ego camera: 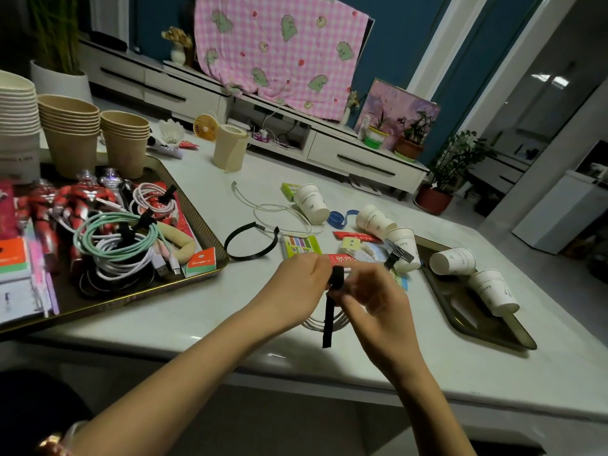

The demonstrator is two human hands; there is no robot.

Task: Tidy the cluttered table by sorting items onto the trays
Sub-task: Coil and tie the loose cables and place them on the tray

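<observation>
Cups [311,204], white paper, printed MUSIC LIFE: toppled on far-right counter [230,307] and right tray [468,319]. Strap [330,315], black: pinched between fingers of my left hand [301,276] and right hand [371,292], around white cable [315,324], near centre.

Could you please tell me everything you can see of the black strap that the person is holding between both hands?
The black strap is a narrow flat band, fabric by its look. Its upper end is curled into a small loop pinched between the left hand and the right hand, above the white table near its front. The free tail hangs straight down, crossing a coiled white cable that shows below the hands. Whether the loop goes round that cable cannot be told.
</observation>
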